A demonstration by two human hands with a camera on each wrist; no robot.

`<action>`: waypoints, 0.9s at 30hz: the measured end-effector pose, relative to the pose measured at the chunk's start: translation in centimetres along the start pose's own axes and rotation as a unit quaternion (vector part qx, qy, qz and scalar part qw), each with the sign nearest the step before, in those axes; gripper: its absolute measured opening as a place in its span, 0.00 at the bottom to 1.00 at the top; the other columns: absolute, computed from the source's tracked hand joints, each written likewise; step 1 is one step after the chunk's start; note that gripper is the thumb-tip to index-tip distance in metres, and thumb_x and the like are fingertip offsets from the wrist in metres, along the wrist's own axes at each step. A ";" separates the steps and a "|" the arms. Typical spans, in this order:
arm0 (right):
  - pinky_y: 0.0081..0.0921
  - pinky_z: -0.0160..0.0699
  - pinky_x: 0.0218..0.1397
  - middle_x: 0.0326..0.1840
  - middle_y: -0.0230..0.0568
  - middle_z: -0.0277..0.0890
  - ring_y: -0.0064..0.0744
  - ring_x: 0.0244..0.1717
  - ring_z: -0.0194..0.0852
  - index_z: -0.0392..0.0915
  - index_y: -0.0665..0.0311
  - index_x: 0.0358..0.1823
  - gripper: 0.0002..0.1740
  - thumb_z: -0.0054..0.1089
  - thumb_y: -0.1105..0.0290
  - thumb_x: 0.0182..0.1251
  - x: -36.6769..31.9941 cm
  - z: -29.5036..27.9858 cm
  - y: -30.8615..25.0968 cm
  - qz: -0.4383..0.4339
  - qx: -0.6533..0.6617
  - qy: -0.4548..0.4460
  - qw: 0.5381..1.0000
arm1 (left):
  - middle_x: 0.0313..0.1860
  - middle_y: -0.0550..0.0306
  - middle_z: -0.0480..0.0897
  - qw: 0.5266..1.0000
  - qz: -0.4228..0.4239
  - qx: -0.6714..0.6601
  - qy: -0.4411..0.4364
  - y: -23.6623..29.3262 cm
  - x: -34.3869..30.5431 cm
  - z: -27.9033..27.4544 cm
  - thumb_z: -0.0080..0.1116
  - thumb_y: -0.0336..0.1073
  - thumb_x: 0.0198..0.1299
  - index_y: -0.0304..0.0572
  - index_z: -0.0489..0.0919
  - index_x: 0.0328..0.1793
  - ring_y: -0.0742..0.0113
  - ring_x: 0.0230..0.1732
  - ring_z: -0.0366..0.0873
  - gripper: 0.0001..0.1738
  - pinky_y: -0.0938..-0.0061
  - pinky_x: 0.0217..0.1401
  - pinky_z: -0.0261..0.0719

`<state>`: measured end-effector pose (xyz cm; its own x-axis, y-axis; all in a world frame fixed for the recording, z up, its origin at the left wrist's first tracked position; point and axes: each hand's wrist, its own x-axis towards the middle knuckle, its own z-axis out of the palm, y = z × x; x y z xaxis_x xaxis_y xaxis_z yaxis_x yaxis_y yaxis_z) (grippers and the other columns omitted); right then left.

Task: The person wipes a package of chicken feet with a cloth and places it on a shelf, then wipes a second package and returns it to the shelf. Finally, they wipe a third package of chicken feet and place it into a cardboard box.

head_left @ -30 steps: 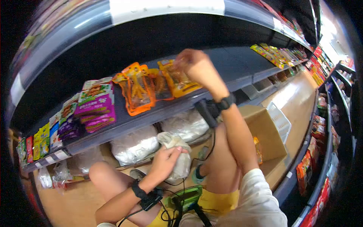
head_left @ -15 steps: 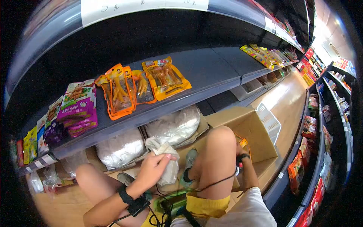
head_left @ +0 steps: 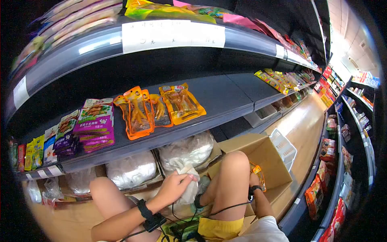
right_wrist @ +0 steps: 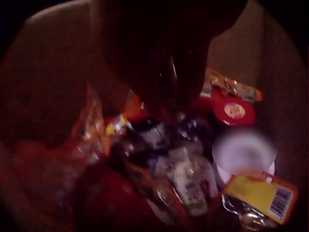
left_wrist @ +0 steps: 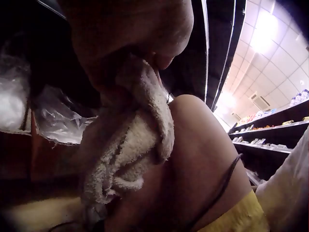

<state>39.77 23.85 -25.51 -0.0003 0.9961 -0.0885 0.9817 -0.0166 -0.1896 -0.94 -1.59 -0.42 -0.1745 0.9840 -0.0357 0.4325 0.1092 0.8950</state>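
Observation:
My left hand [head_left: 176, 186] grips a pale, crumpled towelling cloth [left_wrist: 137, 142] between thumb and fingers, in front of the bottom shelf. Down inside a cardboard box [head_left: 278, 161], beside my raised knee, is my right hand [head_left: 254, 181], next to an orange packet [head_left: 260, 174]. The right wrist view is dark: fingers [right_wrist: 190, 72] point down into mixed packets, and I cannot tell whether they hold one. On the shelf above lie a yellow-orange packet of meat [head_left: 182, 104] and orange-edged packets of chicken feet [head_left: 139, 115].
Purple snack packets [head_left: 94, 129] are stacked left on the shelf [head_left: 221, 97]. Beneath it sit clear bags [head_left: 131, 163] in cartons. A white basket [head_left: 283, 147] stands behind the box. A red round-ended item [right_wrist: 235, 110] lies among the box's contents. Stocked shelving [head_left: 342, 133] lines the right.
My right hand has left the yellow-orange packet on the shelf and gone down right into the box. My left hand still holds the cloth. The head view has shifted and tilted up.

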 end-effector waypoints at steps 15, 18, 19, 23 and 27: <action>0.22 0.76 0.40 0.33 0.38 0.75 0.30 0.38 0.79 0.84 0.63 0.33 0.05 0.66 0.75 0.55 -18.8 -26.4 -20.6 -0.393 0.290 0.177 0.855 | 0.47 0.54 0.82 0.978 0.120 -0.171 0.015 1.3 -1.1 -1.4 0.55 0.43 0.66 0.40 0.79 0.58 0.69 0.52 0.75 0.19 0.74 0.58 0.69; 0.34 0.76 0.48 0.39 0.44 0.75 0.44 0.45 0.76 0.81 0.62 0.40 0.09 0.63 0.75 0.56 -22.3 -23.7 -25.7 -0.494 0.314 0.027 0.811 | 0.51 0.54 0.81 0.972 0.111 -0.207 0.021 0.7 -0.9 -0.6 0.60 0.42 0.63 0.37 0.74 0.62 0.70 0.53 0.75 0.24 0.74 0.59 0.70; 0.34 0.75 0.49 0.42 0.44 0.74 0.45 0.46 0.75 0.81 0.61 0.42 0.11 0.62 0.75 0.56 -22.9 -22.8 -26.9 -0.495 0.347 -0.046 0.795 | 0.51 0.55 0.81 0.969 0.107 -0.220 0.037 0.9 -0.9 -0.8 0.61 0.41 0.62 0.35 0.73 0.63 0.70 0.52 0.76 0.26 0.74 0.58 0.72; 0.34 0.74 0.53 0.48 0.44 0.70 0.46 0.49 0.73 0.78 0.62 0.46 0.13 0.59 0.76 0.59 -23.3 -21.4 -29.1 -0.592 0.304 -0.068 0.744 | 0.47 0.56 0.79 0.953 0.024 -0.302 0.033 1.0 -1.7 -2.4 0.65 0.38 0.59 0.35 0.73 0.60 0.75 0.45 0.77 0.25 0.81 0.48 0.76; 0.32 0.73 0.56 0.50 0.46 0.69 0.46 0.53 0.71 0.77 0.62 0.46 0.12 0.57 0.77 0.60 -22.5 -21.5 -29.3 -0.631 0.279 -0.061 0.722 | 0.45 0.58 0.78 0.974 0.073 -0.200 0.077 0.2 -2.0 -2.8 0.67 0.35 0.54 0.39 0.75 0.52 0.72 0.47 0.75 0.20 0.74 0.55 0.71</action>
<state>15.06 3.81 3.03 -0.8771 0.2351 0.4189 -0.0428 0.8303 -0.5557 -2.98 -3.92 1.08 -0.2816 0.9485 0.1449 0.0881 -0.1248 0.9883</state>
